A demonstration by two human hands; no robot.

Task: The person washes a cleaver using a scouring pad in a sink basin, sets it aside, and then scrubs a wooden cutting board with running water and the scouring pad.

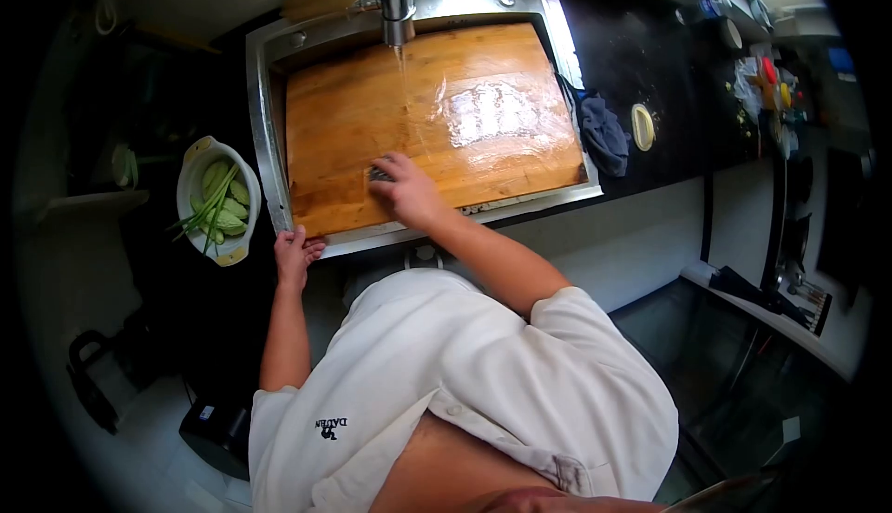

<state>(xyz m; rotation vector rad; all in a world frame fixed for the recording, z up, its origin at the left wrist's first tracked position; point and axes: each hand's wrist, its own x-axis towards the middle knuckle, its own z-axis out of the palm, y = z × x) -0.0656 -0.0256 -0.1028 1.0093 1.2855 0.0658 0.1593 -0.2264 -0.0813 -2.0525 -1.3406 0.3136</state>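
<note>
A large wet wooden board [353, 113] lies over the metal sink [265, 113], and a thin stream of water falls on it from the faucet [397, 11]. My right hand [409, 192] is on the board's lower part, its fingers closed round a small dark scrubber [379, 175] that shows only in part. At the board's lower left corner, my left hand [295, 257] holds the edge, with the fingertips near the sink rim.
Left of the sink stands a white bowl [192, 178] with green vegetables [223, 206]. To the right, a dark cloth [604, 132] hangs by the sink rim, beside a yellowish oval piece [642, 126] on the black counter [674, 85]. Jars and bags stand farther right.
</note>
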